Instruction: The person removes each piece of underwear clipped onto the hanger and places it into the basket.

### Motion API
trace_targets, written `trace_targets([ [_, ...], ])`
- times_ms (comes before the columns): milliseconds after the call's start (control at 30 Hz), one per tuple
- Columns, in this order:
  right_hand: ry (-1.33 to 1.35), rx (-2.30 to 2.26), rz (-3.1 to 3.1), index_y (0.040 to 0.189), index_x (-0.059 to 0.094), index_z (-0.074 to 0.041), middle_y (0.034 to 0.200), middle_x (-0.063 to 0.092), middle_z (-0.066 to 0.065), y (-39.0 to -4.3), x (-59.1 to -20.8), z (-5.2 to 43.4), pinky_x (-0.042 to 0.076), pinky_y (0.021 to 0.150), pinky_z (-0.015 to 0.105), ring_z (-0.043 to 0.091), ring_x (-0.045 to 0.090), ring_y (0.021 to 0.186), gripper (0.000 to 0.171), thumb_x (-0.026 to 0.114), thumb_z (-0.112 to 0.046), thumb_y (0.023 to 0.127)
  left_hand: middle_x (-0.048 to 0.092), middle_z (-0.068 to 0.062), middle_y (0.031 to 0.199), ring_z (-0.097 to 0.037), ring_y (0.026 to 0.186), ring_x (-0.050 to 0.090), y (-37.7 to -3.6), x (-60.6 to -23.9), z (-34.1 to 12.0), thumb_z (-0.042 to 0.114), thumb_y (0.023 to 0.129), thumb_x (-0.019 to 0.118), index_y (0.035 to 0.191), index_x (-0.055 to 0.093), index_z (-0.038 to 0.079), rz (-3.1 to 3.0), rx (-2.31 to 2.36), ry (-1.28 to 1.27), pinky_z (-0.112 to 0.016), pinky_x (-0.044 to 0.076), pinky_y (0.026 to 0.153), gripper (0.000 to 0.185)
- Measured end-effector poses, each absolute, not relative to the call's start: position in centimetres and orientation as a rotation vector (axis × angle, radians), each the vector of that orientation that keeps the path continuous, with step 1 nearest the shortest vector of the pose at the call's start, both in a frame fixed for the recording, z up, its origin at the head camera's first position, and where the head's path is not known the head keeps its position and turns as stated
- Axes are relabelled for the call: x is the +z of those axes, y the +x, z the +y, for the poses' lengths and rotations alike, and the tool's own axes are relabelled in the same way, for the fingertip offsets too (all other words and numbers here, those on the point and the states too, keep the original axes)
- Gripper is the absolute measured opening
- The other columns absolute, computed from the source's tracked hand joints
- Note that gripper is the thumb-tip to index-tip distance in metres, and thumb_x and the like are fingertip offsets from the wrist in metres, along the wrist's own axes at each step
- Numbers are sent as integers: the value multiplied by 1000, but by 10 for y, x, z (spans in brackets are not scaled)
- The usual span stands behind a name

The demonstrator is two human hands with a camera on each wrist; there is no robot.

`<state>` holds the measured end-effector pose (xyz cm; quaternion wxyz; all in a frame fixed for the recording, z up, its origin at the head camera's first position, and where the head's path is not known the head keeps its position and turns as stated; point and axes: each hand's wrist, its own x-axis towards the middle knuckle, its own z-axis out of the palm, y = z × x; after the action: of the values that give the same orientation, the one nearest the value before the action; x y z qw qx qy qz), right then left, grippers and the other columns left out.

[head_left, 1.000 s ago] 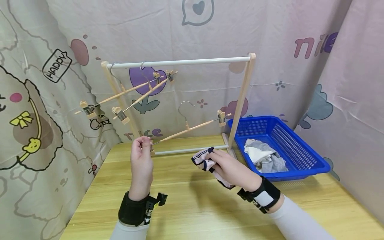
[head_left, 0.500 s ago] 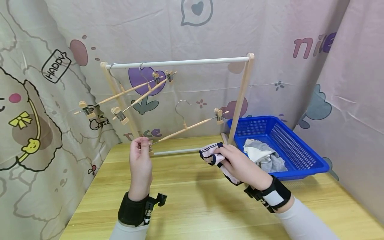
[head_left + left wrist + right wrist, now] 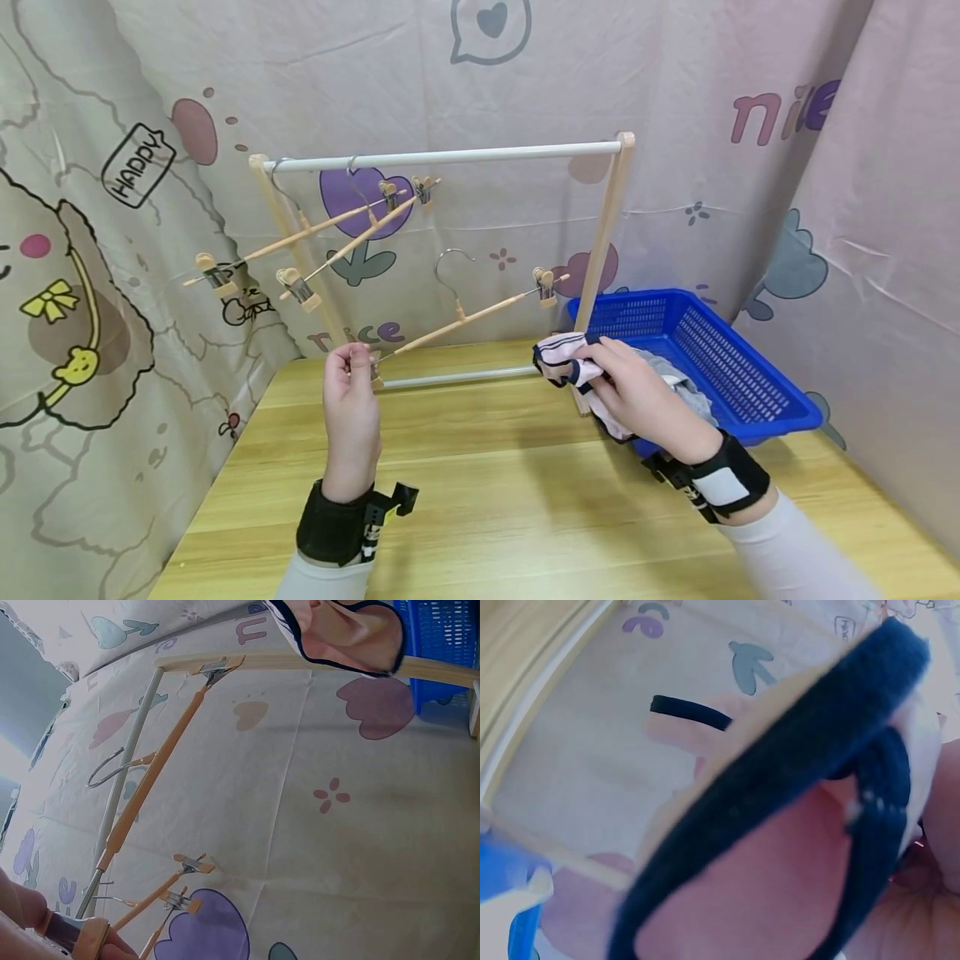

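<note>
1. The left hand pinches the near clip end of a wooden hanger above the table; its fingers hide the clip.
2. The right hand has its grip closed around a bunched pink cloth beside the blue basket, part of the cloth hidden under the palm.

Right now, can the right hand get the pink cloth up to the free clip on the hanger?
Probably yes. The right hand holds the pink cloth just below the free clip, with open air between them, while the left hand pinches the hanger at its other end.
</note>
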<state>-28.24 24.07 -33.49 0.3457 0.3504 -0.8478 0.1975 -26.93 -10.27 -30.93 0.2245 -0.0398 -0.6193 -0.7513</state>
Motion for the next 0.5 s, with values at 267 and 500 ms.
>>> trace_targets([
  [267,771,480,-2244,112,66,-4,89,59,2,-280,-323,261,39,69,34,15,47,80,30,72,12,87,42,-5,116,-15,109,41,-271,-310,-102,25,113,36,117,43,5,-1704,-2071,-109,-27,31,94,21],
  [500,668,488,-2268,113,66,-2,89,58,5,-277,-318,276,36,65,28,14,43,77,27,69,12,90,43,0,113,-15,108,42,-271,-308,-103,26,113,36,118,42,5,-1699,-2068,-116,-27,31,92,22],
])
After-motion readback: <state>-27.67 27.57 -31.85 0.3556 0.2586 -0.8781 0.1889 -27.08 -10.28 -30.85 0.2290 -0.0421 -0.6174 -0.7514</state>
